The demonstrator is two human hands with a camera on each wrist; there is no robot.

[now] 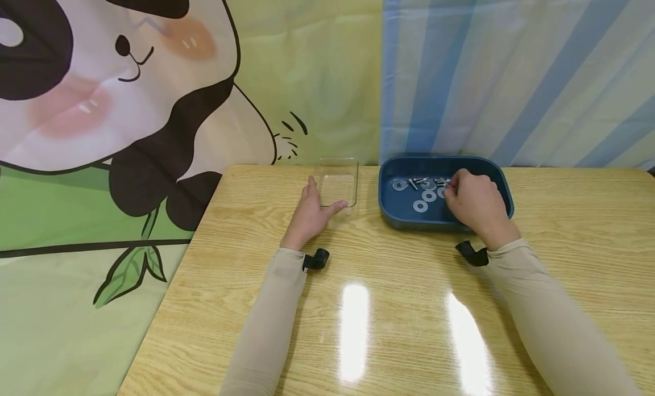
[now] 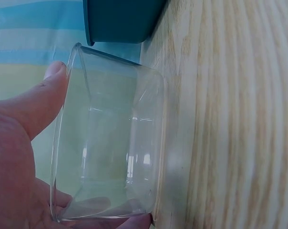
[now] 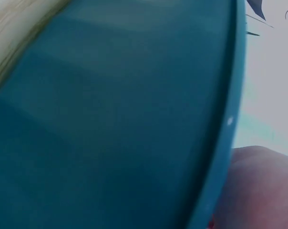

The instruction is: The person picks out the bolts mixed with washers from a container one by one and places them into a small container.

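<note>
My left hand (image 1: 309, 214) holds a clear, see-through box (image 1: 339, 186) on the table, fingers along its left side and thumb at the near edge. In the left wrist view, the thumb lies by the box's rim and fingers show through its lower wall. Inside a blue tray (image 1: 409, 222), my right hand (image 1: 476, 203) reaches down with bent fingers among small metal screws (image 1: 421, 180) and flat round washers (image 1: 420, 206). Its fingertips are by the screws at the right; whether they pinch one is hidden. The right wrist view shows mostly the tray's outer wall (image 3: 120, 95).
The wooden table (image 1: 389, 305) runs under both forearms, with two bright reflections near the front. Behind it hangs a printed curtain (image 1: 317, 72) with a panda and blue stripes. A black strap piece (image 1: 317, 258) juts from the left wrist, another (image 1: 473, 254) from the right.
</note>
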